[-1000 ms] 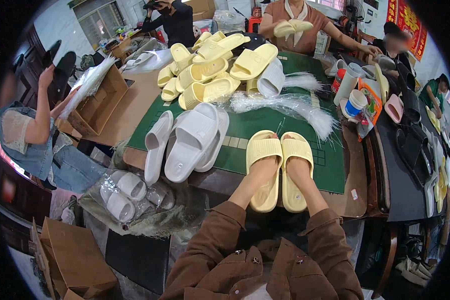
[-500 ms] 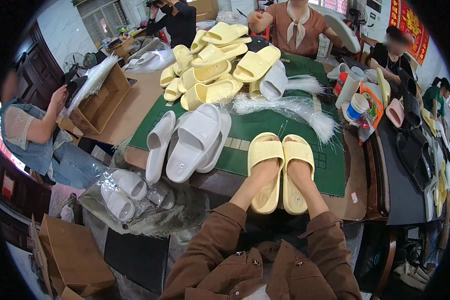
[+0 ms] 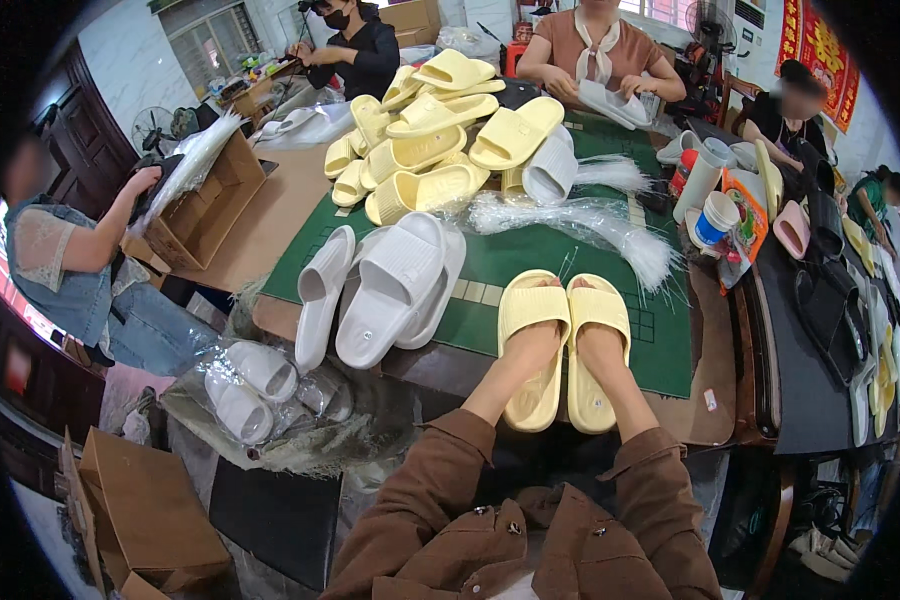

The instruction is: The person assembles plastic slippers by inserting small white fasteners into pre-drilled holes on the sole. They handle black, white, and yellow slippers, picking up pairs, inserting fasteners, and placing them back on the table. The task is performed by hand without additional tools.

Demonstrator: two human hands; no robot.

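Observation:
A pair of pale yellow slide sandals is side by side at the front edge of the green mat (image 3: pixel 450 330), heels toward me. My left hand (image 3: pixel 533 345) is pushed under the strap of the left yellow slide (image 3: pixel 530 311), and my right hand (image 3: pixel 600 342) is in the same way inside the right yellow slide (image 3: pixel 601 309). The straps hide most of my fingers; a little shows at the toe openings. Left of my hands, several light grey slides (image 3: pixel 385 305) lean together. Beyond them is a heap of yellow slides (image 3: pixel 420 155).
Clear plastic strips (image 3: pixel 570 225) lie behind my hands. Wrapped grey slides (image 3: pixel 250 390) rest on a sack at left. A white cup (image 3: pixel 715 218) and a bottle (image 3: pixel 703 175) stand at right. Cardboard boxes (image 3: pixel 155 500) are at left. Co-workers sit and stand around.
My hands stay inside the yellow slides. The person across the table has lowered a grey slide and now has both hands at it. The person in black has lowered their arms.

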